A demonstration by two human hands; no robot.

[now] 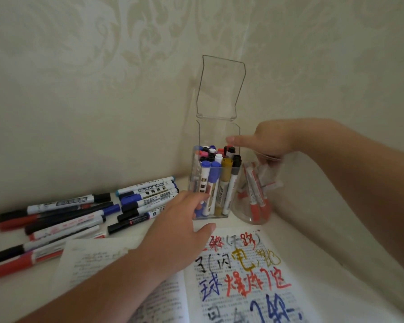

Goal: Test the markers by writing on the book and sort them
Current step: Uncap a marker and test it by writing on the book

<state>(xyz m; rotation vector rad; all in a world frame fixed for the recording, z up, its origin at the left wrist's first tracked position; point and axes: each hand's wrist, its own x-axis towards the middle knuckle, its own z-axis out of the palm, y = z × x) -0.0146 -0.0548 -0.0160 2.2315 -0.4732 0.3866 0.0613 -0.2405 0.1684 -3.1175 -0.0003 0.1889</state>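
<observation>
A clear plastic box [216, 136] with its lid flipped up stands at the wall, packed with upright markers [219, 178] in blue, gold, black and white. My left hand [180, 224] rests against the box's lower left side, fingers along the wall and thumb by its front bottom edge. My right hand [266, 141] hovers over the box's right rim, one straight digit touching the top of a black-capped marker [230, 150]; it holds nothing. The open book [243, 276] lies in front, its right page covered in red, blue, gold and black writing.
A round glass jar [243, 213] with several red markers stands right of the box, under my right hand. Several loose markers [79, 217] lie in a pile on the white table [7, 294] at the left. The patterned wall corner rises close behind.
</observation>
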